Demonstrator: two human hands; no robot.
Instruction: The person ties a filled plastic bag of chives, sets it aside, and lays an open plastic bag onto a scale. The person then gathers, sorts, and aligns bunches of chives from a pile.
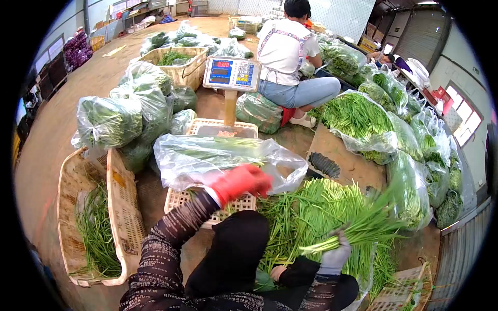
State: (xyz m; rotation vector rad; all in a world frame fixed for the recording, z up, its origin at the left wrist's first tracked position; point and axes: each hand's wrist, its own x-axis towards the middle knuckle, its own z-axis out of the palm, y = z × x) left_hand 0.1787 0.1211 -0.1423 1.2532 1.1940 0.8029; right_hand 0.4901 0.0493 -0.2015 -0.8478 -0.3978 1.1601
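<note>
The left hand, red-gloved and blurred, is at the near side of a plastic bag, its grip impossible to tell; the right hand is closed round a bunch of greens above the pile. Broad floor runs left of the crate. The bag lies over the front of the scale; rightward, bagged greens edge the pile's side. Red digits and sleeve lettering are too small to read surely.
</note>
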